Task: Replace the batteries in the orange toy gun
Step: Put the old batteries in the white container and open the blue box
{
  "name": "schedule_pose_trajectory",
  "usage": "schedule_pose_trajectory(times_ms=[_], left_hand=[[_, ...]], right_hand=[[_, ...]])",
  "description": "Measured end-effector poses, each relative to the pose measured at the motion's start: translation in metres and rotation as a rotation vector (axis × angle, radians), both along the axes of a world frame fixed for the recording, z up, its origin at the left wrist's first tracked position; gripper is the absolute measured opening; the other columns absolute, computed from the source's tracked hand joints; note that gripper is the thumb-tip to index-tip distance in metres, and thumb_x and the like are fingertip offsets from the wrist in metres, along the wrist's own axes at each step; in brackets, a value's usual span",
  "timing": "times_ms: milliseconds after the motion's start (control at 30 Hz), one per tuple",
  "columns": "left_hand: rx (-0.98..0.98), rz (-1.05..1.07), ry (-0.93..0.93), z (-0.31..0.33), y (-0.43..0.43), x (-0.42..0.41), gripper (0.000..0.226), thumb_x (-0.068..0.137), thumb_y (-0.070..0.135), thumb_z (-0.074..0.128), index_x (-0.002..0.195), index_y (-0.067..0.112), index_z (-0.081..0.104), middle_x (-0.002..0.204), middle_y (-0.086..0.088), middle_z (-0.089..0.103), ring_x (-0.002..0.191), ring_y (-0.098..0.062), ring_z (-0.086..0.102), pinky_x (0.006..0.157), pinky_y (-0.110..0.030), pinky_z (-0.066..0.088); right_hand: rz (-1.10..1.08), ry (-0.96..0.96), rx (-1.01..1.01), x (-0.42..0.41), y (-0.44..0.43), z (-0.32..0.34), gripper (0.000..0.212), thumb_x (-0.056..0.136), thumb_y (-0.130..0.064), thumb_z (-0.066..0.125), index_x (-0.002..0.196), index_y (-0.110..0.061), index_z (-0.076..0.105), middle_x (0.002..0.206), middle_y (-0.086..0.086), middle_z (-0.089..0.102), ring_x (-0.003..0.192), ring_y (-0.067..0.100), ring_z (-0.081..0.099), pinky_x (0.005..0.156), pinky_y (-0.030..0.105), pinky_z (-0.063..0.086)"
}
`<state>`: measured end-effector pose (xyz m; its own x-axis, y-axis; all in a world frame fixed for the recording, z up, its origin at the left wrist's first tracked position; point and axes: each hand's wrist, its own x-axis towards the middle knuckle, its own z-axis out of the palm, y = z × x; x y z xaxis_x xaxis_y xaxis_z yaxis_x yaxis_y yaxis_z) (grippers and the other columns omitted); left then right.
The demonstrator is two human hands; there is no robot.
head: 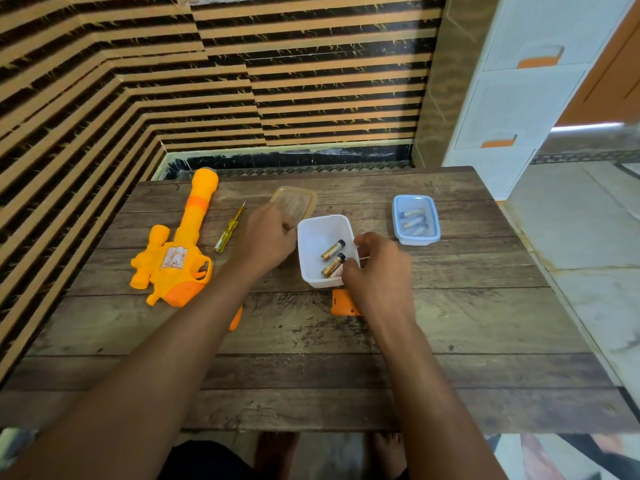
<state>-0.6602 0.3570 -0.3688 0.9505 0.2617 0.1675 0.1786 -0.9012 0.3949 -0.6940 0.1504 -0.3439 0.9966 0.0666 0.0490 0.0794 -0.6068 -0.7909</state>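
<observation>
Left to right on the worktop (450, 323): toy gun (176, 258) lying untouched, screwdriver (228, 228) beside it; left hand (266, 237) curled on the white tub's (313, 233) rim; batteries (333, 258) inside; right hand (377, 268) reaching in, grip hidden; battery cover (341, 303) off; lidded box (415, 220) of batteries. Likely midway: refitting remains.

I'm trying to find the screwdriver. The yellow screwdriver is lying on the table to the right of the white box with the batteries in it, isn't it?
Not quite. The yellow screwdriver does lie on the table, but to the left of the white box with the batteries, between the box and the orange toy gun. The head view shows this.
</observation>
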Motion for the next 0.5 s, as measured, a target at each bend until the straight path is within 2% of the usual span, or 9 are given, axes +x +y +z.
schedule_pose_trajectory(times_ms=[33, 100, 167, 300, 400, 500], left_hand=[[-0.028, 0.051, -0.033, -0.004, 0.000, -0.004, 0.027, 0.090, 0.024, 0.072, 0.072, 0.003, 0.076, 0.080, -0.015, 0.070, 0.081, -0.031, 0.066, 0.071, -0.053, 0.057], [-0.084, 0.134, -0.075, -0.008, -0.002, -0.013, 0.027, 0.085, 0.019, 0.075, 0.064, 0.005, 0.067, 0.077, -0.011, 0.066, 0.085, -0.029, 0.067, 0.070, -0.048, 0.056], [-0.111, 0.167, -0.085, -0.009, -0.006, -0.017, 0.023, 0.082, 0.016, 0.077, 0.063, 0.007, 0.067, 0.078, -0.010, 0.066, 0.079, -0.027, 0.065, 0.064, -0.043, 0.054], [-0.143, 0.236, -0.072, 0.000, -0.014, -0.017, 0.027, 0.079, 0.012, 0.080, 0.061, 0.002, 0.064, 0.065, -0.013, 0.065, 0.067, -0.029, 0.064, 0.058, -0.047, 0.055], [-0.269, 0.307, -0.060, 0.009, -0.016, -0.017, 0.032, 0.076, 0.022, 0.088, 0.061, 0.005, 0.066, 0.062, -0.007, 0.065, 0.066, -0.023, 0.066, 0.058, -0.036, 0.050], [-0.499, 0.430, -0.098, 0.025, -0.021, -0.025, 0.029, 0.076, 0.031, 0.091, 0.073, 0.013, 0.067, 0.070, 0.004, 0.063, 0.071, -0.010, 0.062, 0.057, -0.025, 0.042]], right_hand=[[-0.001, -0.004, 0.000, -0.001, 0.000, 0.001, 0.032, 0.088, -0.011, 0.064, 0.119, -0.007, 0.070, 0.103, 0.010, 0.075, 0.087, 0.024, 0.069, 0.070, 0.038, 0.059], [-0.001, -0.003, 0.000, -0.003, -0.001, 0.002, 0.030, 0.087, -0.011, 0.064, 0.117, -0.007, 0.070, 0.102, 0.010, 0.075, 0.089, 0.026, 0.070, 0.074, 0.042, 0.061], [0.001, 0.007, 0.009, -0.004, -0.002, 0.004, 0.033, 0.087, -0.012, 0.064, 0.120, -0.009, 0.070, 0.106, 0.009, 0.075, 0.093, 0.025, 0.070, 0.076, 0.042, 0.061], [-0.002, 0.028, 0.029, -0.004, -0.003, 0.003, 0.038, 0.089, -0.014, 0.064, 0.127, -0.011, 0.068, 0.114, 0.007, 0.075, 0.098, 0.022, 0.070, 0.076, 0.035, 0.058], [-0.003, 0.033, 0.021, -0.003, -0.002, 0.003, 0.030, 0.090, -0.012, 0.062, 0.119, -0.007, 0.069, 0.106, 0.008, 0.074, 0.086, 0.020, 0.065, 0.075, 0.037, 0.059], [-0.025, 0.025, -0.003, -0.001, 0.000, 0.003, 0.031, 0.096, -0.010, 0.053, 0.121, -0.008, 0.070, 0.109, 0.012, 0.074, 0.093, 0.027, 0.069, 0.081, 0.044, 0.061]])
